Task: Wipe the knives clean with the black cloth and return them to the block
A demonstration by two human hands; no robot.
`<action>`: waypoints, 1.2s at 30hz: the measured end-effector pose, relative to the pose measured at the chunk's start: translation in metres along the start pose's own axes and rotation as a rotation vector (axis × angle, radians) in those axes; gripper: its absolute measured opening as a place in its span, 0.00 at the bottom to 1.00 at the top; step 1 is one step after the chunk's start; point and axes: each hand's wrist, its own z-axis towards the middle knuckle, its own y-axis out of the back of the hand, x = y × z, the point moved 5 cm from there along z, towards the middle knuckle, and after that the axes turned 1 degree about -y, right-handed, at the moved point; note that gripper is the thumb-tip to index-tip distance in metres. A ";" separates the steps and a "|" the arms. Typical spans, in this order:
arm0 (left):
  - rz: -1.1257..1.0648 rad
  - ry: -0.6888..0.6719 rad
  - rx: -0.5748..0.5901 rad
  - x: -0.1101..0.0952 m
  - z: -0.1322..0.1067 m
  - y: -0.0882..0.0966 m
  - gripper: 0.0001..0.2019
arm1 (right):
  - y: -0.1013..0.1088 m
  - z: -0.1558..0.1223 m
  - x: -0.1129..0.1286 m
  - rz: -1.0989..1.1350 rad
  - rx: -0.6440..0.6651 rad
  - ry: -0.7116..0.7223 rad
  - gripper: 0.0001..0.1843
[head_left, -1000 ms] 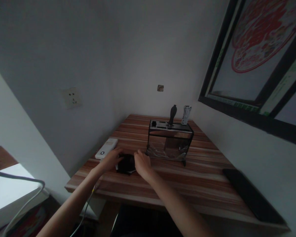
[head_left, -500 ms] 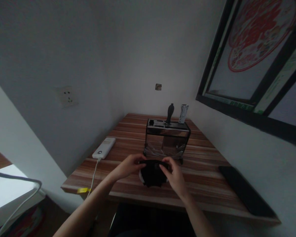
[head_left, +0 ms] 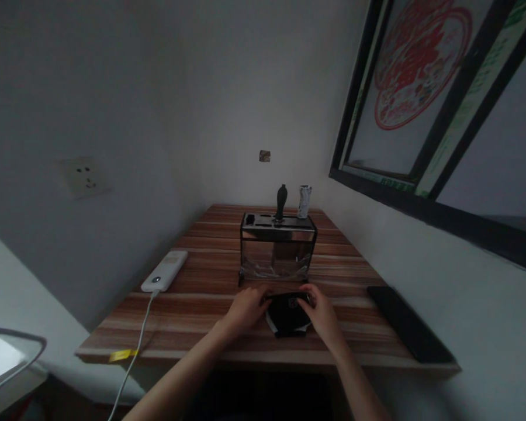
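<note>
A small black cloth garment [head_left: 288,318] with white trim at its sides lies at the front of the table, its waist-like edge facing away from me. My left hand [head_left: 251,304] pinches the far left corner of that edge. At the far right corner, my right hand [head_left: 319,305] grips the cloth between thumb and fingers. A small round mark shows on the fabric beside my right thumb. Just beyond both hands stands a knife block [head_left: 278,234] with clear sides, holding a black-handled tool [head_left: 281,202] and a silvery wrapped item [head_left: 304,202].
On the left of the wood-striped table [head_left: 210,234] lies a white power bank [head_left: 165,271] with a cable running off the front edge. A long black flat object [head_left: 407,323] rests along the right edge. Walls border the table, with a window [head_left: 416,88] on the right.
The garment has come down flatter onto the tabletop, with both hands still on its far corners. My view has turned slightly, so the surroundings appear further left.
</note>
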 end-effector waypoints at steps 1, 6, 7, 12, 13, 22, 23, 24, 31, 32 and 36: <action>0.019 0.000 -0.003 0.000 -0.001 0.001 0.11 | -0.001 -0.001 0.000 -0.014 -0.001 -0.002 0.12; 0.086 -0.012 -0.018 -0.003 -0.002 0.004 0.09 | 0.000 -0.006 0.000 -0.086 -0.007 0.011 0.13; 0.094 -0.022 -0.026 -0.005 -0.002 0.006 0.09 | 0.000 -0.006 0.001 -0.103 -0.005 0.015 0.13; 0.106 -0.092 -0.064 -0.019 -0.006 0.025 0.09 | -0.001 -0.008 0.003 -0.169 0.009 0.030 0.13; 0.105 -0.109 -0.075 -0.023 -0.007 0.033 0.09 | -0.001 -0.008 0.003 -0.173 0.012 0.032 0.13; 0.235 -0.583 -0.419 -0.097 0.009 0.155 0.10 | -0.005 -0.009 -0.002 -0.228 0.003 0.078 0.10; 0.317 -0.631 -0.428 -0.105 0.019 0.164 0.10 | -0.005 -0.009 -0.003 -0.228 0.000 0.086 0.10; 0.408 -0.673 -0.436 -0.112 0.030 0.171 0.10 | -0.005 -0.009 -0.002 -0.227 -0.003 0.094 0.09; 0.885 -0.847 -0.217 -0.125 0.103 0.177 0.11 | -0.003 -0.010 0.002 -0.213 -0.025 0.135 0.11; 0.894 -0.853 -0.183 -0.125 0.110 0.176 0.11 | -0.003 -0.010 0.002 -0.214 -0.028 0.142 0.11; 0.892 -0.806 -0.122 -0.127 0.129 0.173 0.12 | -0.004 -0.011 0.002 -0.219 -0.046 0.151 0.11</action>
